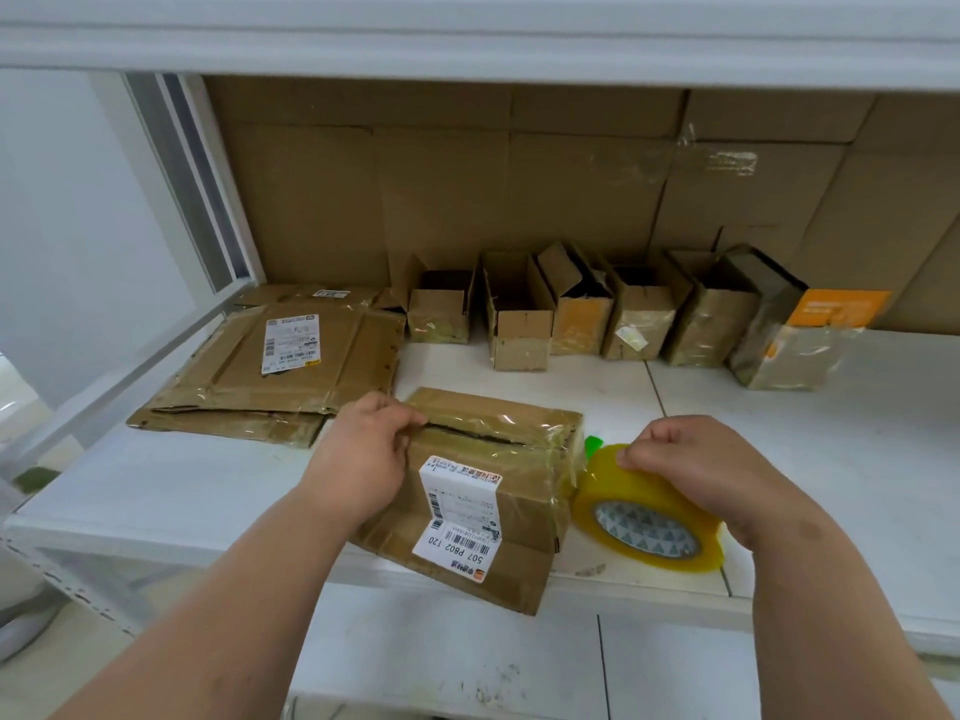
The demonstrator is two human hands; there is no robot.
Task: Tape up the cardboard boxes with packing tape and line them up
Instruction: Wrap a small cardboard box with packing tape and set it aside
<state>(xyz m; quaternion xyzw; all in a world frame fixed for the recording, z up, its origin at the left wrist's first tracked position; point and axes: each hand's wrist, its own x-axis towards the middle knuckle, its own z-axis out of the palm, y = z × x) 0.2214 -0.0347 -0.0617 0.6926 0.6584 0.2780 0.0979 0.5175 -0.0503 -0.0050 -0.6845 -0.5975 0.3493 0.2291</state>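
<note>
Cardboard box (483, 491): light, stiff, slick-taped; best held by edges | left hand (358, 459) pinches seam | right hand (696, 465) pinches tape roll (649, 517)

A brown cardboard box (483, 491) lies flat at the front of the white shelf. Shiny clear tape covers its top, but a dark gap shows along the seam. A white label with bars sticks on its near side. A big yellow tape roll (649, 517) leans just beside the box on the right. Six small taped boxes (613, 314) stand in a row at the back. Flat boxes (280, 371) lie stacked at the left.
</note>
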